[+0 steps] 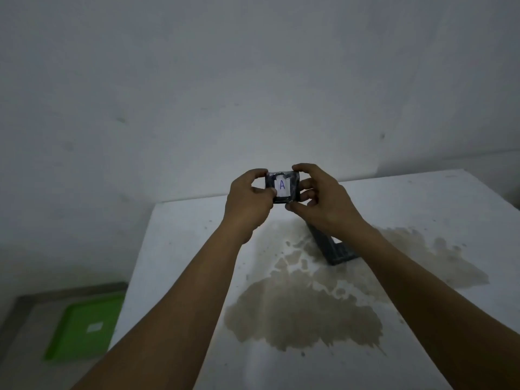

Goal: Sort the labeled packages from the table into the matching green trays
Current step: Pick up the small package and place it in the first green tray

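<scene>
I hold a small black package (289, 182) up over the far side of the white table (422, 198); its white label with a blue letter A faces me. My left hand (247, 204) pinches its left edge and my right hand (320, 201) pinches its right edge and lower corner. Another black package (334, 251) lies on the table under my right wrist, partly hidden. A green tray (84, 327) with a small white label lies low at the left, beside the table; the label's letter is too blurred to read.
A large brownish stain (304, 313) spreads over the table's middle. The tray rests on a grey surface (31, 313) lower than the table. A plain grey wall (253, 80) rises right behind the table.
</scene>
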